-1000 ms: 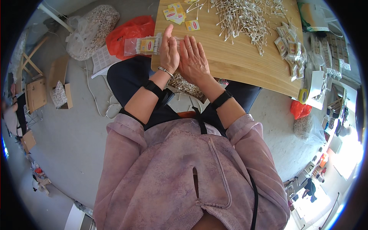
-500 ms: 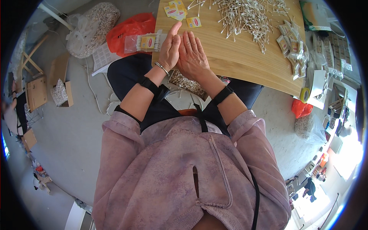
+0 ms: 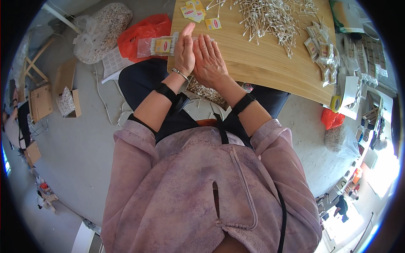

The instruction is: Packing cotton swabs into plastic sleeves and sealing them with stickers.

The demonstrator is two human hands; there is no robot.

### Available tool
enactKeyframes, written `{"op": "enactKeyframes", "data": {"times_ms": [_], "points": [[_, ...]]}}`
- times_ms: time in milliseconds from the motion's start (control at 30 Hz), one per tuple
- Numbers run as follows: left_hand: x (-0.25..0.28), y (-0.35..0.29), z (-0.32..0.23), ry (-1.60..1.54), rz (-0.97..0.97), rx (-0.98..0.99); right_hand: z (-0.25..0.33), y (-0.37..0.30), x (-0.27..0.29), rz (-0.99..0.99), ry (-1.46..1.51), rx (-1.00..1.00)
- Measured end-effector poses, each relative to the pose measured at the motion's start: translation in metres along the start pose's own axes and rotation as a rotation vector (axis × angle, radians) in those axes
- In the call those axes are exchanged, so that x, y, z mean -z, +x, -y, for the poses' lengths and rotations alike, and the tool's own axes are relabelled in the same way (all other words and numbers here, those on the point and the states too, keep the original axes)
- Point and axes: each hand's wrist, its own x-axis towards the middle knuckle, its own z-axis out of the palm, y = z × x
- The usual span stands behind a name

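Swab packet [image 3: 163, 45] overhangs left edge of tabletop [image 3: 257, 63] — left hand [image 3: 184, 52], right hand [image 3: 208, 61] straight-fingered (hold unclear) — open room rightward.

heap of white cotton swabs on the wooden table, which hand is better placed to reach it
Probably the right hand: nearer the heap; the left hand is nearer the clear yellow-labelled plastic packet.

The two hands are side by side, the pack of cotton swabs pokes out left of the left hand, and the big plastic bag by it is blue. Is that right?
Not quite: the big plastic bag is red, not blue, as the head view shows. The left hand and right hand are side by side, and the pack of cotton swabs pokes out as you said.
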Motion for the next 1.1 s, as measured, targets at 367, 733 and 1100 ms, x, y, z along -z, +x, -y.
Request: {"op": "enactKeyframes", "data": {"times_ms": [367,733,1100], "points": [[0.001,-0.001,-0.001,-0.014,-0.109,0.011,-0.002,-0.013,0.008,0.066,0.027,-0.066],[0.000,-0.007,-0.008,-0.130,-0.119,0.046,-0.013,0.000,0.016,-0.157,0.215,-0.118],[0.003,-0.008,-0.010,-0.087,-0.105,0.005,-0.038,0.036,0.025,-0.083,0.213,-0.269]]}}
